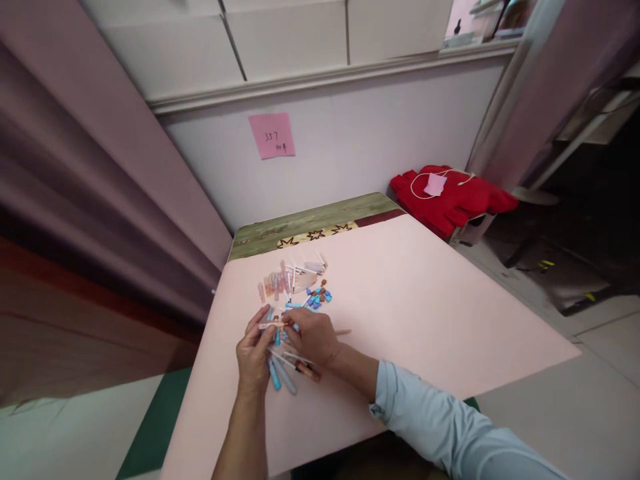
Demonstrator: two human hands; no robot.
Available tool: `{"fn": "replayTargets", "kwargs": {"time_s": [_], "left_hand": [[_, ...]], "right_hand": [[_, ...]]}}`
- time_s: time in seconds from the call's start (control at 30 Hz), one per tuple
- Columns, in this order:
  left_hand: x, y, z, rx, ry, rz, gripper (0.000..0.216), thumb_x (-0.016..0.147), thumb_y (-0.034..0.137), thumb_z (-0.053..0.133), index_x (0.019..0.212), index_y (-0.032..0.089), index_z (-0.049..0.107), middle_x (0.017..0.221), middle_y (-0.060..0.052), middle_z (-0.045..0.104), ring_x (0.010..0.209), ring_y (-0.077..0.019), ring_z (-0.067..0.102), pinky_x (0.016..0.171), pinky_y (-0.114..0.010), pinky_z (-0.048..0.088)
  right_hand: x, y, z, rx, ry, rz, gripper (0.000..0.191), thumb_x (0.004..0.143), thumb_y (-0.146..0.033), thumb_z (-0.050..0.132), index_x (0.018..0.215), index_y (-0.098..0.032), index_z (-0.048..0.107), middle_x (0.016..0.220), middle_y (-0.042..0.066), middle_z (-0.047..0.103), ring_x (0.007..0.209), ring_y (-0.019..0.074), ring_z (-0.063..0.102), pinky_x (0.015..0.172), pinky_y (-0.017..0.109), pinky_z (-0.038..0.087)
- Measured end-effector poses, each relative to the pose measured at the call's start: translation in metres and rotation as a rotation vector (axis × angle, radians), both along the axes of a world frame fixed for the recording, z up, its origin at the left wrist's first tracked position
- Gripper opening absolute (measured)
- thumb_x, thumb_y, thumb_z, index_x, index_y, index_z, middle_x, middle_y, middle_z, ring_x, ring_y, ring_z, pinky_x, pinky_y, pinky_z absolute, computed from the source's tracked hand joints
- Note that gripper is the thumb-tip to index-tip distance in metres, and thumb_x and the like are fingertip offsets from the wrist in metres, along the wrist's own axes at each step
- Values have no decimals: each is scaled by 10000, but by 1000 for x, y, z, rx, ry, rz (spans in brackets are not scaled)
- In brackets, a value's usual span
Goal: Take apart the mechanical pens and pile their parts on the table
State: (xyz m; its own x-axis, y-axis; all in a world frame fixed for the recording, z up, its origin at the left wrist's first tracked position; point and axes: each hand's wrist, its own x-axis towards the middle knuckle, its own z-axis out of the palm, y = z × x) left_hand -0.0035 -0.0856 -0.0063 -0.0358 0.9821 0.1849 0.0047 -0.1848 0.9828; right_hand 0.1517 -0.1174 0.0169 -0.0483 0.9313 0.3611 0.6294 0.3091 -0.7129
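My left hand is closed in a pinch on a slim whitish-orange pen, held roughly level just above the table. My right hand has its fingertips pinched together at the pen's right end; what exactly they grip is too small to tell. Under and around both hands lie blue pen barrels, brown pen pieces and thin white sticks like refills, partly hidden by the hands. Just beyond is a heap of small blue and brown pieces.
Farther back lie clear pinkish tubes and more thin white sticks with dark tips. A pale pink sheet covers most of the table. Red cloth sits past the far right corner. A purple curtain hangs at the left.
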Motion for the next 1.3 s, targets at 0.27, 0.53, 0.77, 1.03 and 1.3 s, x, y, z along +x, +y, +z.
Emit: {"fn": "replayTargets", "kwargs": {"time_s": [0.27, 0.53, 0.77, 1.03, 1.3], "left_hand": [[-2, -8, 1, 23, -3, -73, 218, 718, 350, 761, 849, 176, 756, 1403, -129, 531, 1275, -321, 507, 1104, -436, 353], [-9, -6, -6, 92, 121, -144, 234, 717, 326, 775, 914, 201, 752, 1379, -122, 556, 1324, -306, 465, 1119, -464, 330], [-9, -6, -7, 101, 138, -133, 242, 726, 327, 772, 941, 216, 770, 1369, -114, 567, 1319, -302, 471, 1123, -452, 335], [-8, -8, -5, 114, 141, -117, 212, 813, 369, 679, 918, 207, 767, 1343, -114, 591, 1313, -292, 478, 1117, -458, 342], [-9, -4, -10, 195, 286, -149, 143, 806, 325, 701, 890, 225, 760, 1310, -99, 611, 1307, -265, 485, 1131, -472, 338]], "right_hand": [[5, -5, -14, 34, 204, -24, 168, 836, -217, 600, 992, -219, 662, 908, 2, 715, 751, 141, 641, 744, 241, 473], [8, -5, -23, 105, 256, -39, 99, 843, -239, 599, 910, -223, 670, 868, -3, 708, 591, 121, 569, 632, 244, 451], [7, -7, -25, 116, 248, -31, 83, 848, -231, 592, 893, -221, 661, 857, -8, 700, 611, 117, 580, 633, 235, 454], [9, -6, -30, 143, 189, -39, 118, 883, -254, 574, 952, -222, 665, 889, 5, 711, 664, 134, 615, 674, 254, 472], [7, -5, -26, 105, 415, 33, 138, 884, -295, 594, 961, -210, 673, 858, 16, 711, 581, 118, 571, 596, 245, 479]]}}
